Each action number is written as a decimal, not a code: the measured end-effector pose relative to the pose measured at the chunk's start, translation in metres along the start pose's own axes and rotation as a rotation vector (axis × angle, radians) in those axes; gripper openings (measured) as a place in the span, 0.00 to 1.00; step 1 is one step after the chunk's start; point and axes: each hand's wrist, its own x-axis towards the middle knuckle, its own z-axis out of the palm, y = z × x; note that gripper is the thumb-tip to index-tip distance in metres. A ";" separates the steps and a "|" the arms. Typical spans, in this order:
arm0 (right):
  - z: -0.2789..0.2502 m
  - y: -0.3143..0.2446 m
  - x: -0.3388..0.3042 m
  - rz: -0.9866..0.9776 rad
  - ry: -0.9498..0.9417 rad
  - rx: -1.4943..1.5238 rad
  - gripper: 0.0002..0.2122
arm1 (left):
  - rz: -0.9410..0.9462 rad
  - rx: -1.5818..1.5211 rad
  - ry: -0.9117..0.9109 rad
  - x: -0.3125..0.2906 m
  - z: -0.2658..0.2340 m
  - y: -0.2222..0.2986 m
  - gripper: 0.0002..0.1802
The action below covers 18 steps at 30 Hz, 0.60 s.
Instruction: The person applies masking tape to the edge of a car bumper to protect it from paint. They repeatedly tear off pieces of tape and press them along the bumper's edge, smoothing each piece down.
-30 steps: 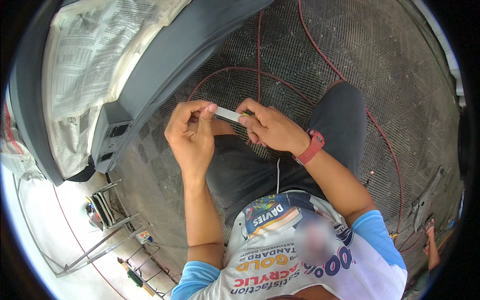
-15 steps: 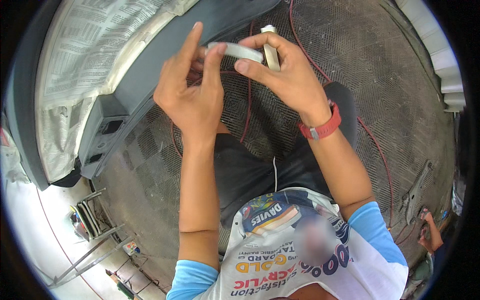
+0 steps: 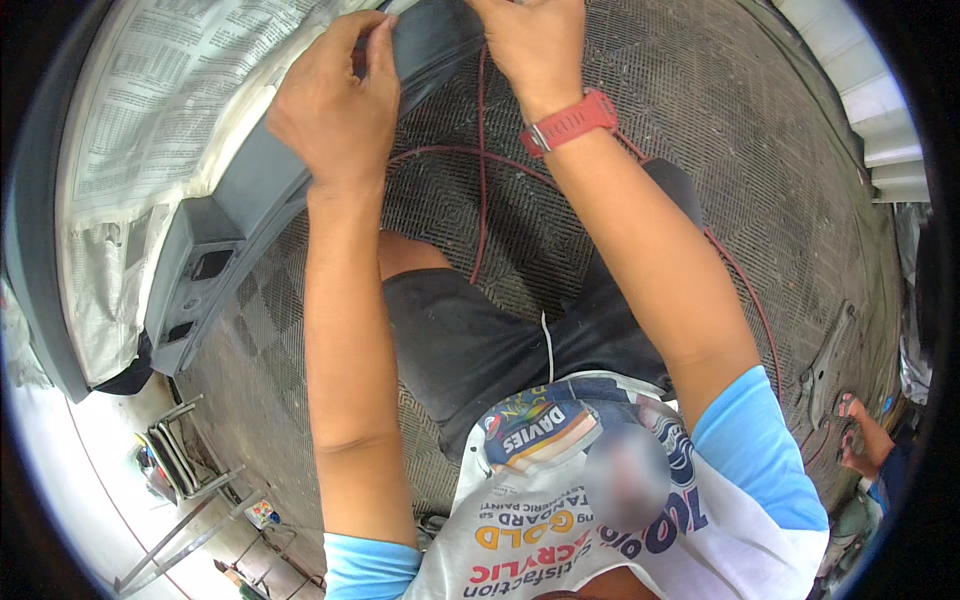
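Note:
My left hand [image 3: 335,110] is raised against the grey-primed vehicle panel [image 3: 262,165], with thumb and fingertips pinched together near its upper edge. What lies between those fingertips is too small to make out. My right hand [image 3: 540,45], below a red wristwatch [image 3: 570,122], reaches up to the top edge of the picture, to the right of the left hand. Its fingers look curled together, but their tips are cut off, and whatever they hold is hidden. Newspaper masking [image 3: 140,120] covers the panel's left part, bordered by pale tape [image 3: 240,130].
A red hose [image 3: 482,200] runs over the dark textured floor mat [image 3: 620,75] around my knees. A metal rack [image 3: 180,510] stands at lower left. At the right lie a long grey metal part [image 3: 832,365] and another person's feet [image 3: 855,435].
Both hands have moved up, the left one also leftward to the panel. The pale curved band and the cream block seen at my fingers are no longer visible.

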 end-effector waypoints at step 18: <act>0.011 0.010 -0.007 0.088 0.045 0.257 0.09 | 0.309 0.125 -0.033 0.014 0.001 -0.020 0.07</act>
